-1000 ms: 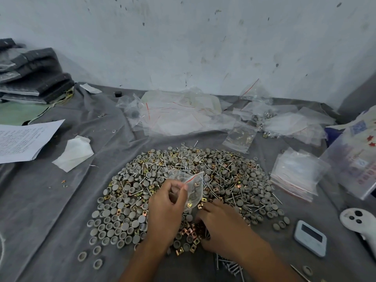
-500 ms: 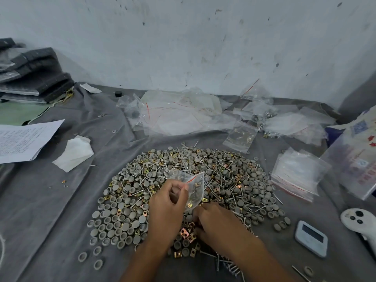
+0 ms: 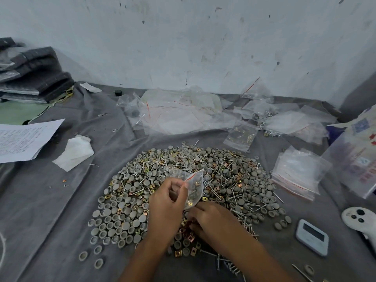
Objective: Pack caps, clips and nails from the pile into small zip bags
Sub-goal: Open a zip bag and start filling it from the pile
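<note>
A surface covered by a grey cloth (image 3: 50,200) is seen. A pile (image 3: 183,180) lies at its middle, empty bags (image 3: 177,115) toward the far edge, papers (image 3: 22,139) at the left edge.

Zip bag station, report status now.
Left hand pinches small zip bag open over the pile. Right hand down in the clips, grip hidden. Nothing blocking.

Pile (image 3: 183,192) of caps, clips and nails at the middle of the cloth (image 3: 50,210). Behind the pile, loose zip bags (image 3: 179,115); right of it, a stack of bags (image 3: 299,171), then a timer (image 3: 312,238) and controller (image 3: 359,219) nearer. Left of the pile, a tissue (image 3: 74,152), papers (image 3: 22,139) beyond. Over the pile's near edge, a held bag (image 3: 193,186).
</note>
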